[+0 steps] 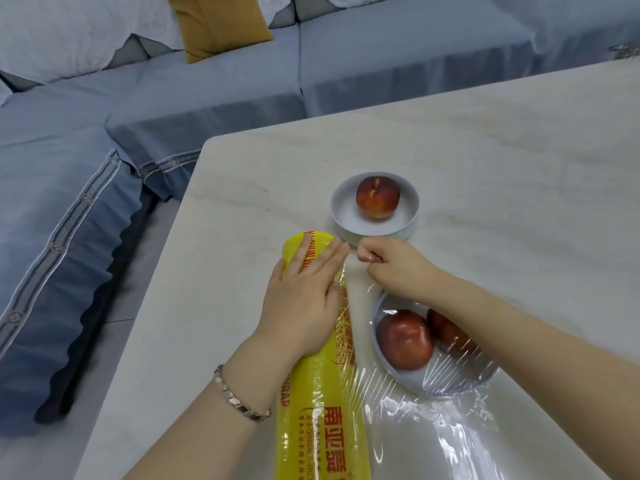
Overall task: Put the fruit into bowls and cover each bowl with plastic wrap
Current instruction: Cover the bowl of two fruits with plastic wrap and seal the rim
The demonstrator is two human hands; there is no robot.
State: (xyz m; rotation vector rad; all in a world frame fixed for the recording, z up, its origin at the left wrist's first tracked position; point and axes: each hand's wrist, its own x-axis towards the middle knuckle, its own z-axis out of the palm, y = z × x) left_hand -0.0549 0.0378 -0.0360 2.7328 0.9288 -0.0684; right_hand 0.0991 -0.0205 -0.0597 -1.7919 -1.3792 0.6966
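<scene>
Yellow wrap roll [322, 410] lies on the bench [485, 150]. Left hand [304, 299] rests on the roll's far half, grip spread flat. Right hand [391, 268] is just right of the roll's far end, grip pinching the film [415, 427] pulled off it. Right of the roll: covered bowl [450, 388] with two red fruit [405, 339]. Past the roll's far end: open bowl [346, 216], single fruit [378, 198] inside.

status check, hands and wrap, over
Left hand flat on wrap roll. Right hand pinching film over near bowl. Far bowl uncovered. No obstruction seen.
</scene>
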